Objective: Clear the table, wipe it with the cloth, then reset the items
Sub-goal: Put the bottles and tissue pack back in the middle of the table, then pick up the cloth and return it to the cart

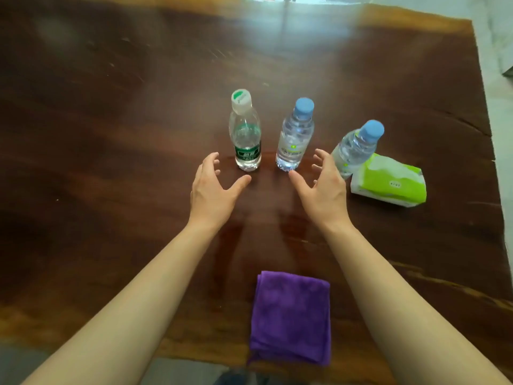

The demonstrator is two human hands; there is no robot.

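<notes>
Three clear water bottles stand on the dark wooden table (111, 134): a green-labelled bottle with a white cap (245, 134), a blue-capped bottle (296, 137) beside it, and a second blue-capped bottle (356, 147) further right. A green and white tissue pack (388, 182) lies against that last bottle. A folded purple cloth (291, 315) rests near the table's front edge. My left hand (213, 190) is open just short of the green-labelled bottle. My right hand (323, 187) is open next to the middle bottle's base, fingers spread. Neither hand holds anything.
The table's right edge runs down past the tissue pack, with pale floor (499, 107) beyond it. A bright reflection crosses the far part of the tabletop. The near edge lies just below the cloth.
</notes>
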